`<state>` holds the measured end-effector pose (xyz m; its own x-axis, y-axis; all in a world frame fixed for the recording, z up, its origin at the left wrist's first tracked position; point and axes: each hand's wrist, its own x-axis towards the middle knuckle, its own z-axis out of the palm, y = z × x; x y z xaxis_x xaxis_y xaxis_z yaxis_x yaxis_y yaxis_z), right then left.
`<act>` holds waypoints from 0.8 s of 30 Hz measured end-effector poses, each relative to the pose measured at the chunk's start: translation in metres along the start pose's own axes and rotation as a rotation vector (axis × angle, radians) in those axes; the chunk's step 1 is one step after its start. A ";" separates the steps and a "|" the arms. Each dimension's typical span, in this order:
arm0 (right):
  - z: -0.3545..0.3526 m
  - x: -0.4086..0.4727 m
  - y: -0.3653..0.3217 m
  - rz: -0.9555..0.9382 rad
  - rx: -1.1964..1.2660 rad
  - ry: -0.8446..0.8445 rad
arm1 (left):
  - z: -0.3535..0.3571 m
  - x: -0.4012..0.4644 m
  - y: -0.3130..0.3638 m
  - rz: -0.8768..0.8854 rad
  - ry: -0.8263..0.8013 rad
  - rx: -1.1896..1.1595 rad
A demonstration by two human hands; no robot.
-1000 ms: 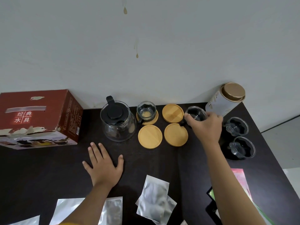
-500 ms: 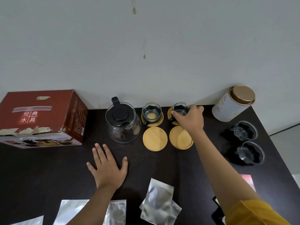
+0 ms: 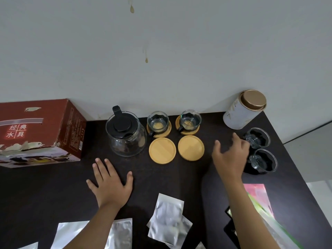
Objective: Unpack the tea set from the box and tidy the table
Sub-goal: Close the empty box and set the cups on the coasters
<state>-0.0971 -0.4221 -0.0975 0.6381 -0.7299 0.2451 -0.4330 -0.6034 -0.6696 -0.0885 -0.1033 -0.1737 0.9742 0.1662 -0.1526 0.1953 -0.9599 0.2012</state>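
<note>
Near the surface's right edge, right hand [image 3: 229, 157], fingers spread, nears a glass cup [image 3: 257, 138]: fragile, slippery; grip its wall.

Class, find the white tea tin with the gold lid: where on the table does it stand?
In the head view the tea tin stands at the table's far right corner by the wall, right of the two cups on coasters and just behind the nearer bare glass cup.
</note>
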 end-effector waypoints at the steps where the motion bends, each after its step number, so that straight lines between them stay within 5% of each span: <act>1: -0.008 -0.006 0.010 0.007 0.007 0.076 | 0.000 0.000 0.000 0.000 0.002 0.003; 6: -0.035 -0.025 0.059 0.221 0.011 0.319 | 0.003 0.001 -0.001 -0.012 -0.005 0.014; 12: -0.047 -0.005 0.085 0.639 0.291 0.226 | 0.001 0.000 0.001 -0.012 0.005 0.000; 24: -0.036 0.001 0.070 0.584 0.477 0.275 | 0.002 0.000 0.000 -0.001 0.007 0.004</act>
<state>-0.1497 -0.4768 -0.1188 0.1857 -0.9759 -0.1147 -0.2898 0.0572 -0.9554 -0.0882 -0.1041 -0.1752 0.9747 0.1692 -0.1462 0.1963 -0.9605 0.1975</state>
